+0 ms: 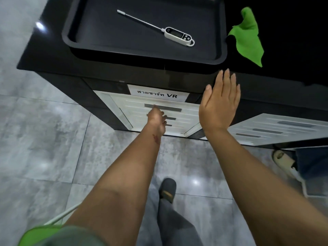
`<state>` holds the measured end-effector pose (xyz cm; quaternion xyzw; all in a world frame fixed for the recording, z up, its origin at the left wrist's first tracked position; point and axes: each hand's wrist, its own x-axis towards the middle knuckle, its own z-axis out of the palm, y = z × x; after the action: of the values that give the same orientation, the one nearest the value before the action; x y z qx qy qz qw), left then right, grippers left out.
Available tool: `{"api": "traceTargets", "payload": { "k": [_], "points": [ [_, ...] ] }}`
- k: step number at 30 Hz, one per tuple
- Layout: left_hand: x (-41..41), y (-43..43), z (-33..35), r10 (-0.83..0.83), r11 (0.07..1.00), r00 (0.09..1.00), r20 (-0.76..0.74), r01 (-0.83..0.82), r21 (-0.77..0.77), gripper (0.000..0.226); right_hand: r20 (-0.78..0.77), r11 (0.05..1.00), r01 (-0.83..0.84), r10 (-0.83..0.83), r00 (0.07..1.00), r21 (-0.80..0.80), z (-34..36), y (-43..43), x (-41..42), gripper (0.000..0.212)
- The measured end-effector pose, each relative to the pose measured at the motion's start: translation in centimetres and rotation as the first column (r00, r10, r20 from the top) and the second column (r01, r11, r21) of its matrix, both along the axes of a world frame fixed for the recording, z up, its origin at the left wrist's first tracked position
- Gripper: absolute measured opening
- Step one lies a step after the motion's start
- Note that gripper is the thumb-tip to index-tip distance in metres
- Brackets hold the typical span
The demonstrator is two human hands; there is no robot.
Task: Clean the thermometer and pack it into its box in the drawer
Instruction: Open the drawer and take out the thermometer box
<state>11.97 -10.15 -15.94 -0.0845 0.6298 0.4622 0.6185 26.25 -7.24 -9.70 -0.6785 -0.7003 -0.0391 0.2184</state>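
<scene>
A white digital probe thermometer (178, 35) lies in a black tray (78, 45) on the dark counter, its long metal probe pointing up-left with a white cap on the tip. A green cloth (248, 39) lies crumpled on the counter right of the tray. Below the counter edge stands a white drawer unit (186, 112) with a paper label. My left hand (157, 119) reaches down to the grey handle slots of the drawers, fingers curled at a handle. My right hand (220, 102) hovers flat and open beside the unit, just under the counter edge. No box is visible.
A second white drawer unit (276, 128) stands to the right under the counter. Grey tiled floor (44, 130) spreads left and below. My foot in a grey slipper (167, 189) is on the floor; another shoe (282, 159) and a blue object sit at the right.
</scene>
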Motion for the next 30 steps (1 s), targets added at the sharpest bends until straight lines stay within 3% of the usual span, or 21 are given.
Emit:
{"api": "traceTargets", "payload": {
  "k": [10, 30],
  "points": [
    [-0.5, 2.1, -3.7, 0.323, 0.939, 0.92, 0.223, -0.341, 0.048, 0.057, -0.009, 0.995, 0.031, -0.03, 1.0, 0.095, -1.5, 0.6, 0.0, 0.053],
    [1.7, -9.5, -3.1, 0.345, 0.938, 0.923, 0.172, -0.339, -0.068, 0.063, 0.029, 0.991, -0.076, 0.08, 0.996, -0.107, 0.2, 0.1, 1.0, 0.058]
  ]
}}
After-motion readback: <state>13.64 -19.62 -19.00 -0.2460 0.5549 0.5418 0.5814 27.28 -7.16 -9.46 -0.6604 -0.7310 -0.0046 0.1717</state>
